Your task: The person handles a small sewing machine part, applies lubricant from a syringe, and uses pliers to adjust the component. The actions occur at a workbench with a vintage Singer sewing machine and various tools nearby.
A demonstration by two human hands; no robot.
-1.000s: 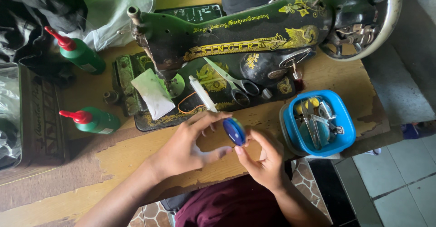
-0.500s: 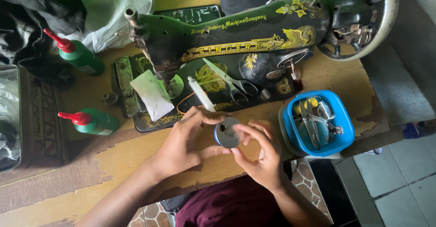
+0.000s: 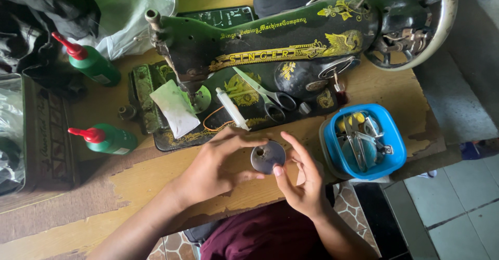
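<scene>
both hands met over the near edge of the worn wooden table [image 3: 156, 179], pinching a small round metal disc [image 3: 267, 156] with a hole near its middle. the left hand [image 3: 215, 169] gripped its left side with thumb and fingers, the right hand [image 3: 304, 179] steadied the other side with its fingertips. just beyond stood a green and black sewing machine [image 3: 270, 57], scissors [image 3: 267, 96] on its bed. a blue tub [image 3: 364, 141] of tools sat right, two green bottles [image 3: 106, 139] left.

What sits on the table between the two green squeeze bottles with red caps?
In the head view, only bare worn wood of the table shows between the upper bottle and the lower bottle.
</scene>
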